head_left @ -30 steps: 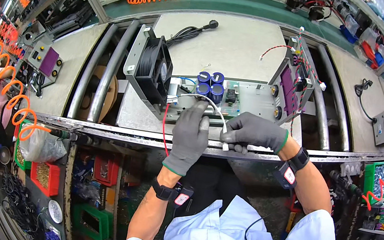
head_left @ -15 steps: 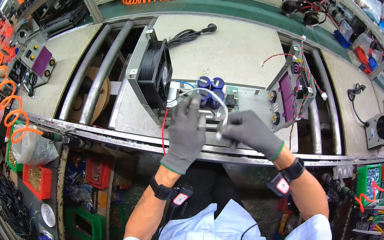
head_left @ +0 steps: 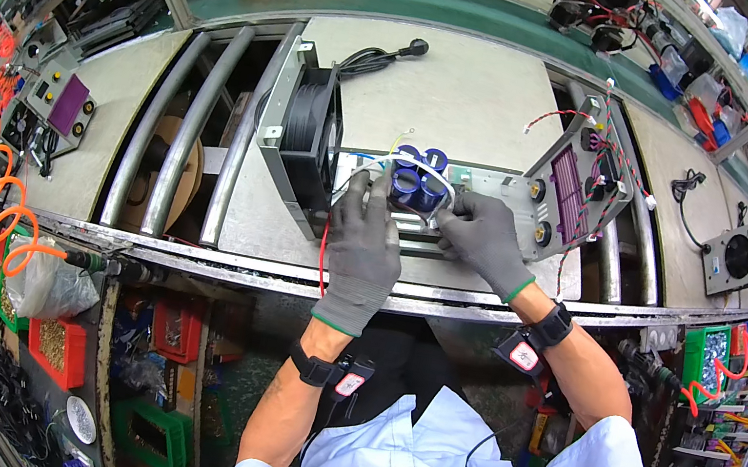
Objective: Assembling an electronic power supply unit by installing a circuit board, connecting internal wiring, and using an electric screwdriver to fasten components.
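Note:
An open metal chassis point(head_left: 488, 203) lies on the pale workbench, with a black fan point(head_left: 306, 138) upright at its left end and a purple-faced front panel point(head_left: 572, 183) tilted at its right end. Blue capacitors point(head_left: 417, 181) stand on the board in the middle. My left hand point(head_left: 361, 251), in a grey glove, pinches a white wire point(head_left: 368, 165) just left of the capacitors. My gloved right hand point(head_left: 484, 240) rests on the board to their right, fingertips touching the capacitors. A red wire point(head_left: 324, 250) hangs down beside my left hand.
Metal roller rails point(head_left: 184, 128) run along the left of the bench. Another purple-faced panel point(head_left: 64, 105) lies far left, a fan panel point(head_left: 736, 257) far right. Orange coiled hoses point(head_left: 0, 191) hang at left. Red and green parts bins point(head_left: 58, 349) sit below the bench edge.
Both hands have moved up from the chassis' near edge to the capacitors. The left hand now pinches the white wire beside them, and the right hand has slid left onto the board.

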Available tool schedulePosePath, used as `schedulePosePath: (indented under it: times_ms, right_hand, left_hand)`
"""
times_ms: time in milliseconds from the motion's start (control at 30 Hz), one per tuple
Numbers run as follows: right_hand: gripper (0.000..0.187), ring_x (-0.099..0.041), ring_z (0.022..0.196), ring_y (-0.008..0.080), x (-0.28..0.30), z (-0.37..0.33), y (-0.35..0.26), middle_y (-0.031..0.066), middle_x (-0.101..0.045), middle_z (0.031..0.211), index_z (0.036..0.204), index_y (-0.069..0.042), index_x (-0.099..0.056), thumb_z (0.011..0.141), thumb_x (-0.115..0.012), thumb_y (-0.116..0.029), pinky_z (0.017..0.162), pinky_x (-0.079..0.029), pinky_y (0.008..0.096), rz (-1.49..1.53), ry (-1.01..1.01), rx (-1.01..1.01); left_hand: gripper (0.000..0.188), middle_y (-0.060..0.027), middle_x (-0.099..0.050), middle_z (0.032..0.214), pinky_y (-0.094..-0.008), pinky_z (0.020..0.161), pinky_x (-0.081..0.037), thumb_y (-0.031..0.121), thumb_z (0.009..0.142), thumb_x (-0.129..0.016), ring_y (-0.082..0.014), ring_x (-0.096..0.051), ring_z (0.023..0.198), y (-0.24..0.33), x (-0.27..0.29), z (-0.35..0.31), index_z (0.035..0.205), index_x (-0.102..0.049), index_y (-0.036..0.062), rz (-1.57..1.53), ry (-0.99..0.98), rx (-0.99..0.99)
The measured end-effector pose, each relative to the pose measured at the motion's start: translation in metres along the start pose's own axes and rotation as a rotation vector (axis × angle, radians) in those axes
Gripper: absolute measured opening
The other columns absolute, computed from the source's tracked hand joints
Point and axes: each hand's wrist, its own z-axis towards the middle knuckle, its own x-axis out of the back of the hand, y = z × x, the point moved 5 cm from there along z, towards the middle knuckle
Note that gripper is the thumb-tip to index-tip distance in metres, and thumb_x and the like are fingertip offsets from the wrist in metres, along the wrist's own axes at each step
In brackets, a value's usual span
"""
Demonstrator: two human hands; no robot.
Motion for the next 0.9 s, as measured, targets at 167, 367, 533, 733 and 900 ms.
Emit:
schedulePosePath:
  times_ms: [167, 367, 533, 733, 900]
  right_hand:
    - [0.018, -0.068, 0.054, 0.0153, -0.004, 0.006, -0.011, 0.0112, -0.067, 0.065, 0.079, 0.002, -0.064, 0.087, -0.065, -0.013, 0.050, -0.055, 0.0303, -0.099, -0.128, 0.024]
    - [0.042, -0.071, 0.076, 0.0319, -0.001, 0.036, -0.028, 0.0203, -0.071, 0.078, 0.084, 0.002, -0.073, 0.077, -0.072, -0.039, 0.072, -0.055, 0.0420, -0.745, -0.257, 0.138]
    - [0.053, -0.070, 0.090, 0.0366, -0.004, 0.049, -0.013, 0.0212, -0.073, 0.098, 0.093, -0.001, -0.075, 0.077, -0.072, -0.051, 0.084, -0.054, 0.0448, -0.919, -0.419, 0.106]
    - [0.055, -0.070, 0.101, 0.0340, 0.007, 0.044, -0.012, 0.0181, -0.072, 0.110, 0.103, -0.004, -0.075, 0.073, -0.074, -0.051, 0.088, -0.054, 0.0432, -0.876, -0.373, 0.042]
    - [0.040, -0.072, 0.090, 0.0342, 0.017, 0.018, -0.017, 0.0182, -0.074, 0.096, 0.092, -0.007, -0.077, 0.071, -0.075, -0.041, 0.079, -0.057, 0.0452, -0.793, -0.140, 0.103]
  left_hand:
    - [0.049, -0.0264, -0.044, 0.140, -0.0497, 0.107, -0.040, 0.004, 0.090, -0.056, -0.0438, -0.045, 0.128, 0.002, 0.000, 0.001, 0.138, -0.048, 0.0000, -0.006, -0.005, -0.013]
    - [0.042, -0.0243, -0.049, 0.137, -0.0459, 0.107, -0.041, 0.003, 0.089, -0.056, -0.0403, -0.049, 0.129, 0.007, 0.021, -0.007, 0.132, -0.054, 0.0015, -0.116, 0.015, -0.050]
    - [0.035, -0.0132, -0.057, 0.124, -0.0345, 0.083, -0.050, 0.009, 0.094, -0.059, -0.0243, -0.056, 0.104, -0.015, 0.061, -0.043, 0.127, -0.057, 0.0007, -0.057, 0.128, 0.148]
    - [0.025, -0.0071, -0.063, 0.084, -0.0238, 0.052, -0.043, 0.018, 0.100, -0.052, -0.0103, -0.057, 0.065, -0.049, 0.044, -0.068, 0.114, -0.060, -0.0009, -0.521, -0.293, 0.789]
    - [0.016, -0.0031, -0.054, 0.076, -0.0198, 0.046, -0.037, 0.015, 0.103, -0.049, -0.0064, -0.047, 0.056, 0.000, 0.007, -0.081, 0.109, -0.055, 0.0017, -1.049, -0.294, 0.821]
